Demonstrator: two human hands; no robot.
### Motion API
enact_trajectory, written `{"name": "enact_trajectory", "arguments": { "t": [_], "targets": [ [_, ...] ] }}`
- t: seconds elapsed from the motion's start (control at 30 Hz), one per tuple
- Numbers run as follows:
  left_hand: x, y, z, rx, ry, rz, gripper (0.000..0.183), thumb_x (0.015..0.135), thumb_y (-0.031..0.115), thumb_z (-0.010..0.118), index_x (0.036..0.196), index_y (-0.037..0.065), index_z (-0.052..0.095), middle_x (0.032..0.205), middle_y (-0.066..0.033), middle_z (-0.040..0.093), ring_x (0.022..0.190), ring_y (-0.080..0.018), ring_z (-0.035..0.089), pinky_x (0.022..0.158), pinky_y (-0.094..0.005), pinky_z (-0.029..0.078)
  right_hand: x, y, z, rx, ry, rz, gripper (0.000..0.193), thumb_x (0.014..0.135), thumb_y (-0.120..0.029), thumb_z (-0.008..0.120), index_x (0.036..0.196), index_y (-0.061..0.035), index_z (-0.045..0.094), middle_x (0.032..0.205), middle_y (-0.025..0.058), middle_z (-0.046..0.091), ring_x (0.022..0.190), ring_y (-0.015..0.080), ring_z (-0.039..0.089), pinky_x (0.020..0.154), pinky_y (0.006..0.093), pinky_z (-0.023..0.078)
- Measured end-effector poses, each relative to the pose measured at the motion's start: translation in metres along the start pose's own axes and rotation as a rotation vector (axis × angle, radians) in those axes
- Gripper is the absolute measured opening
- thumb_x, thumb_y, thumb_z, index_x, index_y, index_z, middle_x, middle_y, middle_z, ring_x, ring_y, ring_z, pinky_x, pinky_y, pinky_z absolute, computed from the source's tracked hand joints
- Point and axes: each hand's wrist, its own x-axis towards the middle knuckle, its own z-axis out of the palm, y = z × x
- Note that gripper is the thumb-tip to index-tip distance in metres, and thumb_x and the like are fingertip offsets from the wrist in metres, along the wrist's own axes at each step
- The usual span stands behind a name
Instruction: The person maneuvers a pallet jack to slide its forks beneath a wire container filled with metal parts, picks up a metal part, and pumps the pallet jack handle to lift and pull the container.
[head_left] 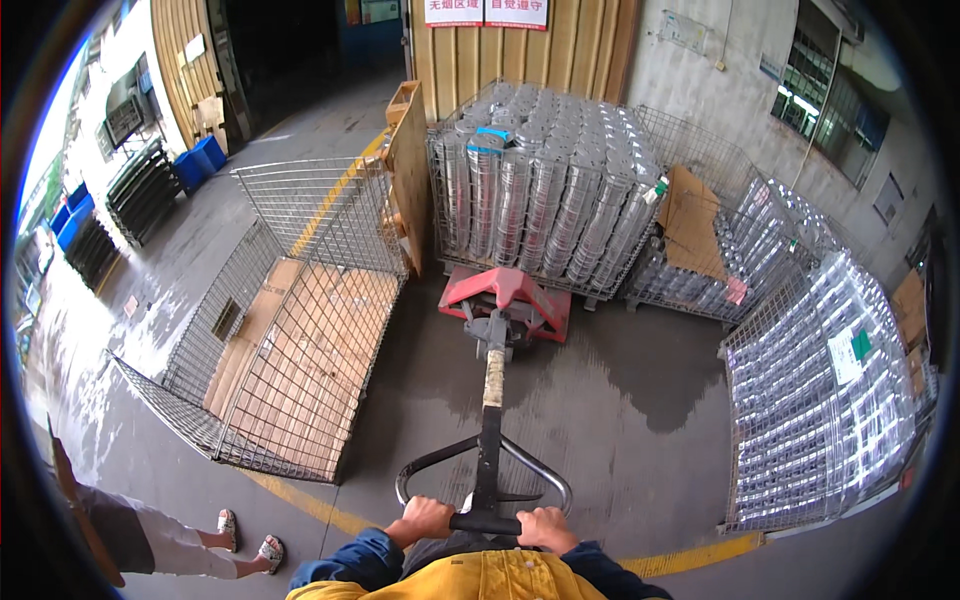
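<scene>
Both my hands are closed on the black crossbar of a pallet jack's handle (489,440), close in front of my body. My left hand (427,520) wraps the bar's left end and my right hand (546,529) its right end. From the loop-shaped grip the shaft runs forward to the red pallet jack body (505,295). That body stands against the front of a wire mesh cage (545,215) packed with upright shiny metal cylinders. Its forks are hidden, apparently beneath the cage. Blue tape (487,142) marks a few of the cylinders.
To the left stands a wire cage (300,350) with cardboard on its floor, beside an upright wooden pallet (405,175). More loaded cages (820,400) line the right, one with a cardboard sheet (690,222). A person in sandals (232,530) is at the lower left. Wet patches darken the floor.
</scene>
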Motion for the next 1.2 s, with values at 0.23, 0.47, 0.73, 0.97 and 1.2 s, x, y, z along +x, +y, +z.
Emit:
{"name": "enact_trajectory", "arguments": {
  "t": [0.23,0.47,0.73,0.97,1.2],
  "targets": [
    [0.016,-0.001,-0.201,0.169,0.393,-0.129,0.032,0.062,0.037,0.064,0.076,0.01,0.074,0.077,-0.014,0.069,0.078,-0.0291,0.069,0.073,-0.0395,0.054,0.042,0.022,-0.208,-0.041,0.083,-0.069,0.038,0.059,-0.02,0.061,0.094,-0.0099,0.069,0.096,0.0156,0.068,0.093,0.0334,0.065,0.077,0.0464,0.053],
    [0.052,-0.02,-0.294,0.124,0.585,-0.024,0.034,0.056,0.034,0.065,0.075,0.007,0.072,0.076,-0.0165,0.069,0.074,-0.0318,0.069,0.07,-0.0391,0.055,0.087,0.041,-0.309,0.208,0.05,0.06,0.061,0.048,-0.018,0.076,0.108,-0.0062,0.068,0.08,0.0162,0.069,0.063,0.0255,0.067,0.059,0.0365,0.055],
    [-0.013,0.014,-0.009,0.045,0.286,-0.107,0.025,0.064,0.032,0.062,0.079,0.014,0.07,0.079,-0.0115,0.07,0.077,-0.0276,0.068,0.084,-0.0427,0.044,-0.011,-0.015,-0.028,-0.02,0.064,0.03,0.021,0.066,-0.023,0.058,0.081,-0.0102,0.066,0.075,0.0213,0.066,0.075,0.036,0.066,0.075,0.0446,0.049],
    [0.007,-0.001,-0.079,0.105,0.259,-0.084,0.028,0.064,0.034,0.063,0.079,0.012,0.072,0.079,-0.0133,0.07,0.08,-0.0287,0.069,0.074,-0.0397,0.052,0.011,0.009,-0.091,-0.064,0.089,-0.057,0.028,0.064,-0.024,0.061,0.088,-0.0112,0.069,0.081,0.0179,0.068,0.08,0.0348,0.067,0.069,0.0458,0.054],
    [0.047,-0.013,-0.28,0.143,0.612,-0.031,0.04,0.058,0.04,0.069,0.084,0.01,0.073,0.077,-0.0155,0.068,0.08,-0.0331,0.067,0.078,-0.0409,0.053,0.069,0.028,-0.3,0.106,0.136,0.018,0.062,0.047,-0.019,0.077,0.107,-0.0056,0.068,0.082,0.017,0.069,0.071,0.0291,0.068,0.065,0.0398,0.054]
  ]
}}
